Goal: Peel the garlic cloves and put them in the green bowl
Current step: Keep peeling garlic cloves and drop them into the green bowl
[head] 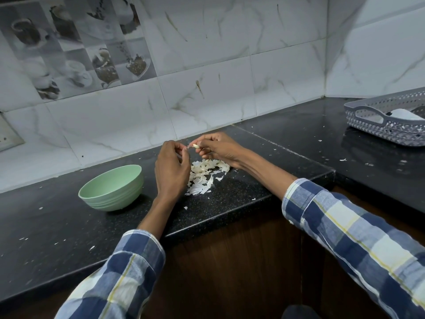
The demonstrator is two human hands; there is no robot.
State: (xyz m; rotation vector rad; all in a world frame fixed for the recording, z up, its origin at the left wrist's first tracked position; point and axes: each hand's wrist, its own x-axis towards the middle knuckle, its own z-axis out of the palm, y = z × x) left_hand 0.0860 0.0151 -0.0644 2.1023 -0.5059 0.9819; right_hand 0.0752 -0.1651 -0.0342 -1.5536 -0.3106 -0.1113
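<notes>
Pale and glossy, the garlic clove (195, 146) is sitting pinched in the fingertips of the right hand (216, 147), its long axis running roughly nine to three o'clock, with a wisp of papery skin trailing off its nine o'clock end. The left hand (171, 169) is curling its thumb and forefinger onto that wisp, so both hands are closing on small things above the table (230, 203). The green bowl (111, 187) is standing at about eight o'clock from the clove, just beside the left hand and well clear of the right; judging by this, the left is the nearer for the drop. The heap of peels (204, 174) is lying at six o'clock, directly under the clove.
</notes>
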